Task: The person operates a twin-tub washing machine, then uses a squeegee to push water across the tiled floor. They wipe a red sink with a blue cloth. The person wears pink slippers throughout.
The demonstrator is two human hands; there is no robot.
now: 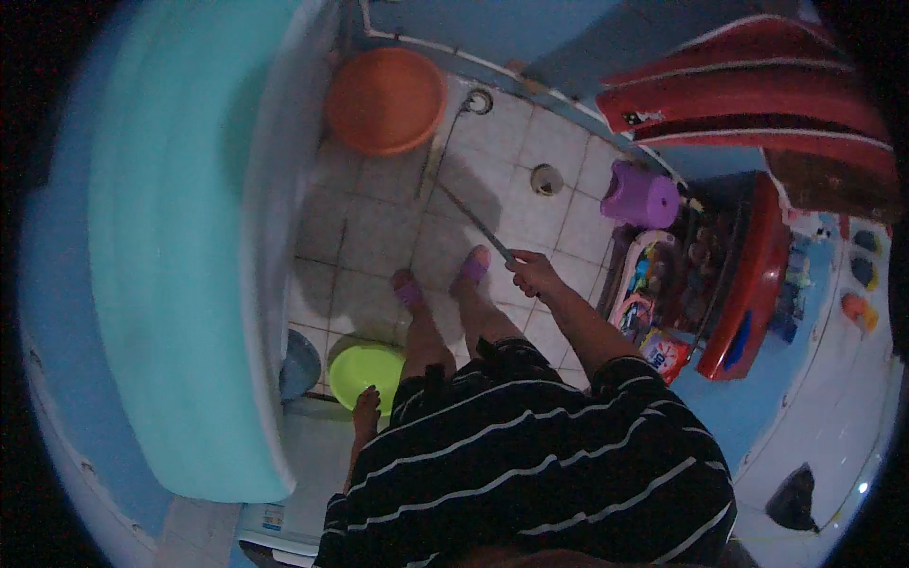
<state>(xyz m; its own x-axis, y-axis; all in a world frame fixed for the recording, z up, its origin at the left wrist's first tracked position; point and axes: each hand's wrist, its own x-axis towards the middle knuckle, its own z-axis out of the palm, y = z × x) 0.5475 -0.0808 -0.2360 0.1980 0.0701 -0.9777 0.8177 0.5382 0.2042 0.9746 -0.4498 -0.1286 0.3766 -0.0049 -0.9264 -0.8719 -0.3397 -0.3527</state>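
My right hand [534, 274] is closed around the end of a long thin handle [477, 223], which slopes down to the tiled floor. At its far end a narrow pale head, possibly a squeegee or brush [426, 169], lies near the orange basin [387, 101]; its exact kind is hard to tell. My left hand [367, 406] hangs at my side over the lime-green basin [362, 373], apparently holding nothing. Purple slippers [474, 265] are on my feet. A round floor drain [479, 102] lies beyond the orange basin's right side.
A tall turquoise curtain or panel [170, 234] fills the left. Right stand a purple plastic stool [643, 195], a red-fronted rack [753, 277] and a detergent packet [665, 355]. A small round container or opening [546, 180] is on the floor. Red cloths [738, 92] hang upper right.
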